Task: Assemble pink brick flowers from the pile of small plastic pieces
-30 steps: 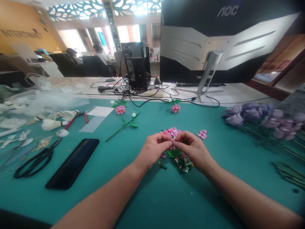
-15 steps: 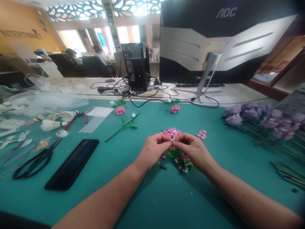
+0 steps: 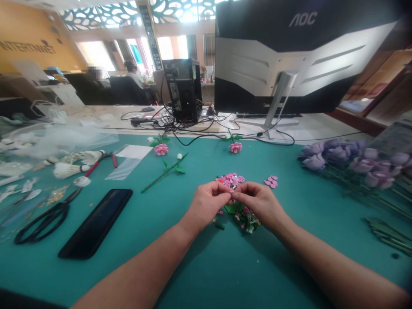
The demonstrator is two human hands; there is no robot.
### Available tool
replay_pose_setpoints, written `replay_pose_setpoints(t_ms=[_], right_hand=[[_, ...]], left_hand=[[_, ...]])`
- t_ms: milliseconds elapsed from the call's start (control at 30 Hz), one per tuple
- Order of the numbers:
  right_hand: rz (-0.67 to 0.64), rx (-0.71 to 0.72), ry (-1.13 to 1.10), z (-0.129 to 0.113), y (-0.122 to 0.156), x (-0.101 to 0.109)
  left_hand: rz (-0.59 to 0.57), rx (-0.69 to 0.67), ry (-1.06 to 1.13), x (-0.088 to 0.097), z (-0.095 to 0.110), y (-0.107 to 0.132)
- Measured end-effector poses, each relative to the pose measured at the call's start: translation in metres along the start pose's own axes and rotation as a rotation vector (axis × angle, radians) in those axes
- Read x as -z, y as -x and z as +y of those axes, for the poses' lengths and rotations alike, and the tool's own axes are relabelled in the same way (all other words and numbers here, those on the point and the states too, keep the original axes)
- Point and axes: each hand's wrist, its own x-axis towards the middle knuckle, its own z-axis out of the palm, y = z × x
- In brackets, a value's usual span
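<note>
Pink plastic brick piece (image 3: 231, 193) sits just right of the frame's centre, pinched between the fingers of left hand (image 3: 207, 201) and right hand (image 3: 260, 202), probably because so tiny a part needs both. Loose green brick parts (image 3: 248, 222) lie heaped below on the bench (image 3: 180, 231), presumably for easy reach; pink petals (image 3: 271, 182) lie apart, right.

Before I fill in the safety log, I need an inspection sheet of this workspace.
Surface: green mat, strewn with things.
Job's things: small pink piece, held; loose pink pieces and green pieces close by.
Clutter: black scissors, phone-like slab and shuttlecocks on the left; purple flowers on the right.
Hands: left hand and right hand meet, both pinching the small pink piece.
Cables: black cables tangled by the computer case.
Surroundings: monitor seen from behind; two people seated farther back.
</note>
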Motion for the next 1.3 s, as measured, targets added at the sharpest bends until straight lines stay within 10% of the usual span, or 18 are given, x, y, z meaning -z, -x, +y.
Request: replay_pose_setpoints(t_ms=[1000, 1300], right_hand=[[-0.05, 0.015, 0.036, 0.0065, -0.0008, -0.0031], [-0.012, 0.247, 0.055, 0.0066, -0.0004, 0.0001]], left_hand=[[0.036, 0.109, 0.078, -0.0044, -0.0008, -0.0055], [0.003, 0.119, 0.175, 0.0018, 0.0017, -0.0075]])
